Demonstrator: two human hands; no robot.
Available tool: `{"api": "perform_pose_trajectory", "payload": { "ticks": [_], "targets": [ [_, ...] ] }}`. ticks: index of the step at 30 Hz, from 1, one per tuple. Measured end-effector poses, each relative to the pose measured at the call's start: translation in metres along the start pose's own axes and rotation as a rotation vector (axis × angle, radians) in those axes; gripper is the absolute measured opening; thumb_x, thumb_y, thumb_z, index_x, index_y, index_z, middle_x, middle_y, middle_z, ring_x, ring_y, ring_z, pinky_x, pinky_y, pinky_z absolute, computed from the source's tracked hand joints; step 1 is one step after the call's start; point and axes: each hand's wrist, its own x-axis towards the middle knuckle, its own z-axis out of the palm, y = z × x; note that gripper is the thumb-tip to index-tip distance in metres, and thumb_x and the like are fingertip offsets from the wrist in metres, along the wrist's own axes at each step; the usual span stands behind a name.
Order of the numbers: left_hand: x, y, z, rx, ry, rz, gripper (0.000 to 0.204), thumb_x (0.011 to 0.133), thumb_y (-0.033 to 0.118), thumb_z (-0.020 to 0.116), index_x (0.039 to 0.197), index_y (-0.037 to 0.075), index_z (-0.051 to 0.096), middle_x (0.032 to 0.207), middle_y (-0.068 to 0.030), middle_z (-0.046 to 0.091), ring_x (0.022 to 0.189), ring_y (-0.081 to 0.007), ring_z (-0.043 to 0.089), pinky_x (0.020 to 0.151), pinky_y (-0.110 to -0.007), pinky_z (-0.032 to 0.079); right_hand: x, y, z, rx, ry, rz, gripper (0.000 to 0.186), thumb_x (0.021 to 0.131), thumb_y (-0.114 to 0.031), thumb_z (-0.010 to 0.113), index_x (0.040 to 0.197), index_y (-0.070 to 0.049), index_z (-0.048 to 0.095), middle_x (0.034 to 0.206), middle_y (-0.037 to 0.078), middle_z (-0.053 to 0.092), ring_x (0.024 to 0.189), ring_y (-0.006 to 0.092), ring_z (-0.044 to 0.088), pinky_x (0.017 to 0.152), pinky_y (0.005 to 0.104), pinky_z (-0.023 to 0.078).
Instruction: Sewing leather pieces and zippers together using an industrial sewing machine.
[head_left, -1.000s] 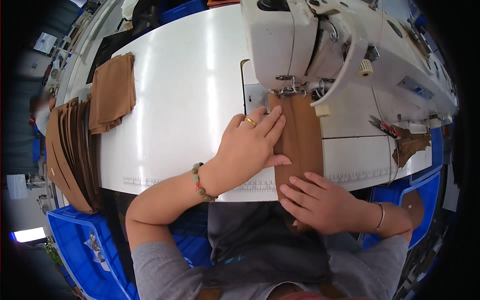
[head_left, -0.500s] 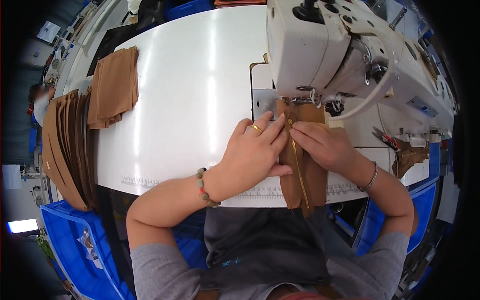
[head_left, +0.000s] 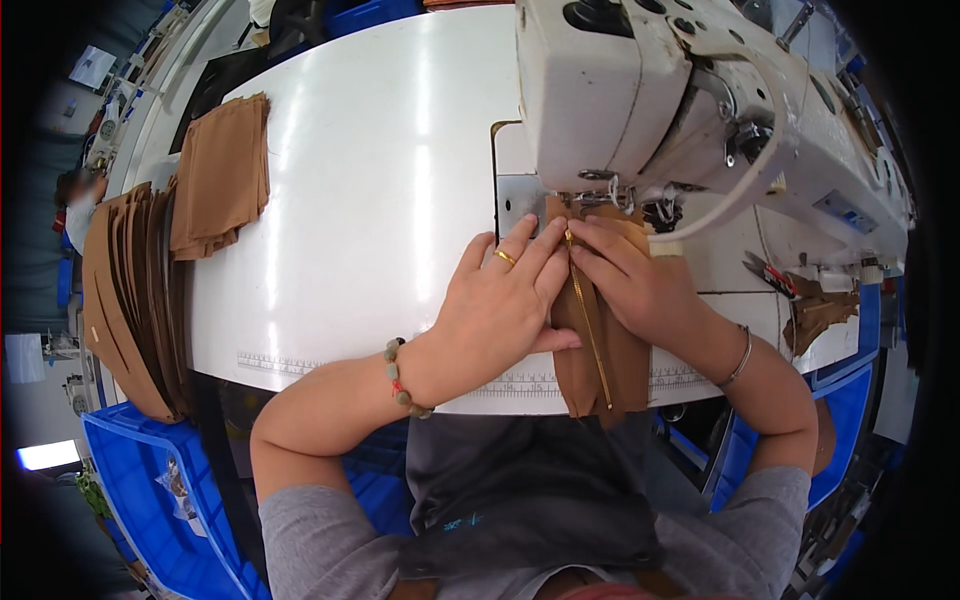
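Note:
A brown fabric piece with a gold-toothed zipper runs from the table's front edge up beneath the presser foot of a white sewing machine. Its slider shows between my two hands, close to the foot. My left hand, with a gold ring, lies flat on the fabric's left side and the table, fingers stretched and thumb apart. From the right, my right hand rests on the fabric, its fingers extended and slightly apart beside the slider; its thumb is hidden.
Brown fabric pieces lie in a flat stack and a thick, curved pile at the left. Red-handled snips and brown scraps lie right of the machine. A printed ruler follows the front edge. A blue bin stands lower left.
The right fingers have left their pinch beside the zipper slider and reach farther forward, spread on the fabric. Fabric and zipper have shifted slightly toward the machine. The whole view has moved a little.

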Motion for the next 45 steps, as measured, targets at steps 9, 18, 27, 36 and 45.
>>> {"api": "perform_pose_trajectory", "payload": {
  "ticks": [9, 18, 27, 36, 45],
  "targets": [
    [0.001, 0.002, -0.003, 0.025, -0.015, -0.014, 0.083, 0.080, 0.060, 0.077, 0.136, 0.002, 0.058, 0.155, -0.0128, 0.054, 0.140, -0.0325, 0.052, 0.114, -0.053, 0.041, -0.003, 0.002, 0.001, 0.038, -0.010, -0.033, 0.033, 0.085, -0.012, 0.067, 0.114, 0.001, 0.072, 0.120, 0.011, 0.070, 0.102, 0.0259, 0.073, 0.076, 0.0370, 0.058],
    [0.000, 0.000, -0.004, -0.001, -0.001, 0.003, 0.085, 0.080, 0.060, 0.076, 0.136, -0.002, 0.061, 0.152, -0.0183, 0.056, 0.139, -0.0365, 0.052, 0.112, -0.056, 0.044, -0.003, 0.000, -0.001, 0.028, -0.008, 0.015, 0.032, 0.085, -0.014, 0.067, 0.115, -0.002, 0.073, 0.118, 0.010, 0.073, 0.103, 0.0278, 0.073, 0.080, 0.0394, 0.057],
    [0.001, -0.002, -0.003, -0.031, 0.036, 0.003, 0.085, 0.079, 0.061, 0.076, 0.134, -0.003, 0.063, 0.147, -0.0183, 0.059, 0.137, -0.0372, 0.053, 0.110, -0.052, 0.044, -0.002, 0.000, 0.000, 0.027, -0.012, 0.039, 0.032, 0.085, -0.016, 0.068, 0.114, -0.004, 0.073, 0.119, 0.010, 0.074, 0.105, 0.0277, 0.072, 0.083, 0.0413, 0.056],
    [-0.001, 0.004, -0.002, 0.021, 0.056, 0.003, 0.093, 0.070, 0.065, 0.080, 0.134, -0.001, 0.062, 0.144, -0.0139, 0.059, 0.135, -0.0354, 0.055, 0.107, -0.047, 0.046, -0.009, -0.007, -0.004, 0.038, -0.014, 0.053, 0.040, 0.085, -0.017, 0.071, 0.123, -0.004, 0.071, 0.124, 0.013, 0.070, 0.110, 0.0284, 0.070, 0.096, 0.0453, 0.054],
    [0.005, -0.004, 0.000, -0.003, 0.089, 0.011, 0.097, 0.072, 0.069, 0.077, 0.134, -0.004, 0.061, 0.145, -0.0165, 0.058, 0.136, -0.0367, 0.054, 0.106, -0.048, 0.046, -0.009, -0.007, -0.009, 0.060, -0.206, 0.132, 0.054, 0.083, -0.013, 0.077, 0.134, -0.001, 0.065, 0.151, 0.014, 0.057, 0.140, 0.0359, 0.055, 0.108, 0.0470, 0.052]
  ]
}}
